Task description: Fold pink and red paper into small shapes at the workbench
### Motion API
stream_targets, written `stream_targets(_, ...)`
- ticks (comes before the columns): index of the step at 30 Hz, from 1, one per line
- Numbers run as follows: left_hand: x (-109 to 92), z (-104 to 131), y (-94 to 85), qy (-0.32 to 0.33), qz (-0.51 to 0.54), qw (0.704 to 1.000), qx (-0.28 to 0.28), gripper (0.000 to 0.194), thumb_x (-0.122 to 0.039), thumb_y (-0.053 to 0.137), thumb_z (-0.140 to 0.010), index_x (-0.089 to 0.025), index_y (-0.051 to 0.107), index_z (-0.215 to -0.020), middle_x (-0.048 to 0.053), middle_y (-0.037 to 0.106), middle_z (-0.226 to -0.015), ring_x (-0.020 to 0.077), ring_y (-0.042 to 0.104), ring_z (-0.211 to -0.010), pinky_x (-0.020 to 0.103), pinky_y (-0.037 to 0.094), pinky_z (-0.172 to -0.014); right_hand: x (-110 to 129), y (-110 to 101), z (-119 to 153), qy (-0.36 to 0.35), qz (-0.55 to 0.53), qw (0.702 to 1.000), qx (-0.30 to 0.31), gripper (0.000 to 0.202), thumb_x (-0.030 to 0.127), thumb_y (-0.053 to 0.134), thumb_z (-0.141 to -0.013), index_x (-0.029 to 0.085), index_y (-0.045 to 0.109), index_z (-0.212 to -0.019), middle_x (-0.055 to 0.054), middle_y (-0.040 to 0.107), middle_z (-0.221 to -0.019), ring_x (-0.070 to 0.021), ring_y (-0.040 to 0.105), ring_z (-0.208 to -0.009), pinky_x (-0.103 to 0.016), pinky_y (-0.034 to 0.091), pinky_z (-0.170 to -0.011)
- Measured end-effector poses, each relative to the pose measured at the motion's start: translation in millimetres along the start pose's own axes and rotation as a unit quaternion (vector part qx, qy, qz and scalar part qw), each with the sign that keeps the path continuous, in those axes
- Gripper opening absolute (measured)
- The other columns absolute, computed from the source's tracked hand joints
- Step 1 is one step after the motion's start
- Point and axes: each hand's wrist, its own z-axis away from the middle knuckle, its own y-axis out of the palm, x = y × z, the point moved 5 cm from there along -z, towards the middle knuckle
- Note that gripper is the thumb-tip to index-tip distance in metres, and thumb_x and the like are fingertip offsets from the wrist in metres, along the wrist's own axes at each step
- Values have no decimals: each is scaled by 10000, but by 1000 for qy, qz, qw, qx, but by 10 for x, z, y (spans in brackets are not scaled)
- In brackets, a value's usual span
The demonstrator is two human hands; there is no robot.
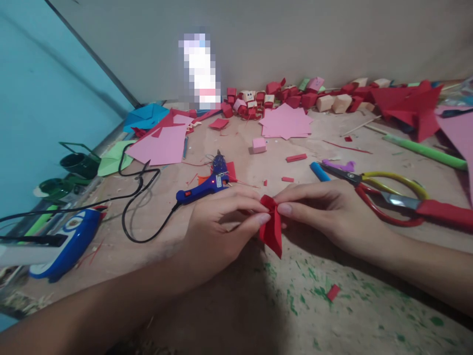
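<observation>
A small piece of folded red paper (271,231) is held up between both hands, just above the tabletop. My left hand (225,224) pinches its left side with thumb and fingers. On the other side, my right hand (318,207) grips the upper right edge between thumb and fingertips. The paper's lower end hangs down to a point. Behind my left hand lies a blue hot glue gun (203,187) with a lit red light. Scissors (384,190) with yellow and red handles rest right of my right hand. A small pink paper cube (259,145) sits farther back.
Many small folded paper boxes (295,98) line the wall. Pink paper sheets (286,122) lie in front of them. A black cord (127,229) loops across the left side, near a blue-and-white power strip (74,244). A glowing, pixelated screen (201,71) leans at the back.
</observation>
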Motion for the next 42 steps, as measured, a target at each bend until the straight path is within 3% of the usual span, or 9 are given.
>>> stream_targets(4,65,41,4,-67,50,996,-23,97,-131,776,-840,-199,707,-838,5,732,-907,128,702,-848,233,582,-781,-13,18,0,-3,-4,1000,16,108,275,739,-895,243,839,-868,-28,768,-832,-171,685,-758,-271,544,-709)
stream_targets(10,105,47,50,-148,129,980,-39,183,-132,801,-794,-213,688,-912,-34,729,-854,97,714,-781,176,588,-732,26,25,2,-16,43,999,24,116,269,724,-895,221,814,-839,-25,766,-799,-181,700,-746,-272,552,-671)
stream_targets(17,101,34,49,-147,92,985,-5,38,-155,744,-840,-174,711,-843,-1,705,-873,93,674,-721,181,562,-642,80,39,29,-48,98,994,13,129,288,730,-902,190,813,-895,-41,795,-905,-176,722,-791,-262,562,-718)
stream_targets(26,117,23,96,-154,70,986,9,44,-143,761,-807,-164,721,-811,10,735,-806,120,694,-724,201,573,-666,38,98,56,-51,156,986,0,124,192,657,-896,170,777,-874,-43,766,-853,-153,694,-714,-222,525,-573)
stream_targets(33,135,3,134,-189,154,969,44,105,-165,738,-838,-159,759,-940,47,771,-924,154,735,-827,243,606,-775,21,29,16,-2,83,996,-23,131,255,697,-876,166,764,-808,-59,765,-815,-170,658,-691,-272,538,-625)
stream_targets(42,212,8,143,-206,163,965,24,108,-177,826,-773,-172,768,-863,32,769,-893,159,722,-811,260,595,-760,-26,8,-8,26,-1,999,-29,146,285,760,-853,153,764,-791,-48,744,-784,-139,627,-667,-248,507,-611)
